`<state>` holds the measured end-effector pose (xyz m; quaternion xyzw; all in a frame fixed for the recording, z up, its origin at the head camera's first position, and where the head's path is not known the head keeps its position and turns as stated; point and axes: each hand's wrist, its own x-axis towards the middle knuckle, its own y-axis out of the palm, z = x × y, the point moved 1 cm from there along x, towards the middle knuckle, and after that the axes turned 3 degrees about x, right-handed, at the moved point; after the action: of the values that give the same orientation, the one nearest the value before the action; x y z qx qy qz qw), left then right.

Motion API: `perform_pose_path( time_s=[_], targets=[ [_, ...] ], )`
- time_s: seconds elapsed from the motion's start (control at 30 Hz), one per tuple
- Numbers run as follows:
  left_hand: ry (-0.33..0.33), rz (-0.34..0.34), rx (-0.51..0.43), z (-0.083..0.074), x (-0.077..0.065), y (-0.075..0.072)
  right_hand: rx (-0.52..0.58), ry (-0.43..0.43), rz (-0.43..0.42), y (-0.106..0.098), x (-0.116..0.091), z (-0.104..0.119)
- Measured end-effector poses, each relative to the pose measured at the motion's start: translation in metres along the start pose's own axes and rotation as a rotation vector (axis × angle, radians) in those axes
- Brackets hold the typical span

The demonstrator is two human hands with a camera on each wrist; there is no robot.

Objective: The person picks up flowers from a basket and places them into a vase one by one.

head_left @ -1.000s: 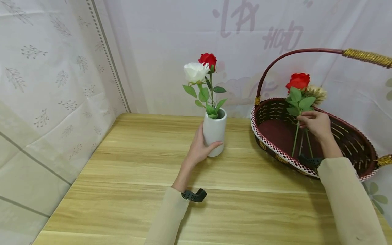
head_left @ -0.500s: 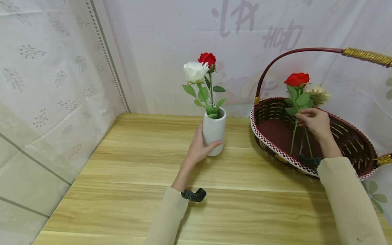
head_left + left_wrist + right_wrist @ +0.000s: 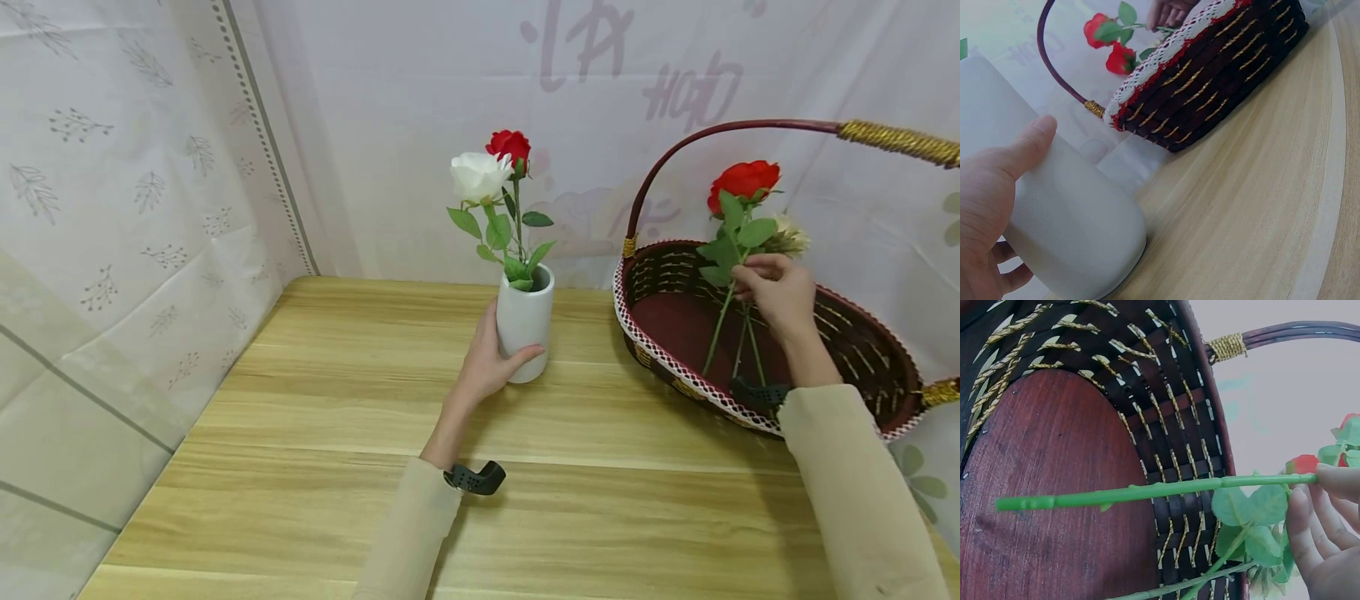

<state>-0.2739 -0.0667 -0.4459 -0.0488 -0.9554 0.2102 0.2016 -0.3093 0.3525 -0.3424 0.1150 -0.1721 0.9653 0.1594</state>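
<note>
My left hand (image 3: pixel 486 360) grips the white cylindrical vase (image 3: pixel 527 325) from its left side, thumb across the front. A white rose (image 3: pixel 480 177) and a red rose (image 3: pixel 510 148) stand in the vase. Over the oval woven basket (image 3: pixel 671 325), my right hand (image 3: pixel 783 296) pinches the stem of another red rose (image 3: pixel 744 185) between thumb and fingers. Its bare green stem (image 3: pixel 1110 497) slants down inside the basket in the right wrist view. A cream flower (image 3: pixel 787 237) leans behind that hand. Beside the held rose, the left wrist view shows a second red bloom (image 3: pixel 1121 59).
The basket's tall handle (image 3: pixel 757 125) arches over its opening, with gold cord wound on it. White lace (image 3: pixel 1147 72) trims the rim. Vase and basket stand apart on a wooden table (image 3: pixel 337 400). A pale printed cloth (image 3: pixel 397 125) hangs behind.
The red rose in my right hand has risen slightly and tilted to the right, its stem end swinging left. My left hand and the vase have stayed put.
</note>
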Motion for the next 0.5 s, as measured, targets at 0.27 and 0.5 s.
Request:
perform_pose_path(
  time_s=[0.27, 0.5],
  targets=[
    [0.001, 0.003, -0.001, -0.001, 0.000, 0.000, 0.130, 0.013, -0.064, -0.003, -0.002, 0.012],
    [-0.009, 0.004, 0.004, -0.001, 0.000, 0.000, 0.267, 0.036, -0.118, -0.006, -0.003, 0.020]
  ],
)
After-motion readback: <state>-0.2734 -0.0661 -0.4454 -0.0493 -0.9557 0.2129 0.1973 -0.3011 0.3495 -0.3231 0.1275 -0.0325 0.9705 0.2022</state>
